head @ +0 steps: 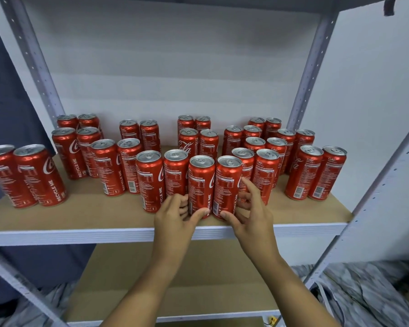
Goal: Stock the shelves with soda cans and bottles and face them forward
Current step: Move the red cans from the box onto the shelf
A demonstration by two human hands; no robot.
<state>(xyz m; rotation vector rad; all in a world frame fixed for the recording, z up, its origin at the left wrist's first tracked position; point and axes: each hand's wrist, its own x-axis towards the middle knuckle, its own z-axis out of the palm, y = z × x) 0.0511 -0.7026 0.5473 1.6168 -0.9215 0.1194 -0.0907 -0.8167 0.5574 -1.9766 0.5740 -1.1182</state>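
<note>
Several tall red soda cans stand upright in pairs on the brown shelf board (pixel 92 213). Most show their ingredient panels or "RECYCLE ME" text rather than the logo. At the front edge stand two cans side by side. My left hand (pixel 172 220) grips the left front can (pixel 200 182) low down, thumb on its front and fingers curled at its left side. My right hand (pixel 253 213) holds the right front can (pixel 227 185) near its base, thumb on the front and fingers round its right side, index finger raised.
A pair of cans (pixel 26 175) stands at the far left, another pair (pixel 316 173) at the right front. Grey perforated uprights (pixel 309 74) frame the shelf. A bare lower shelf (pixel 175 279) lies below. A white wall is behind, crumpled grey fabric (pixel 364 291) on the floor.
</note>
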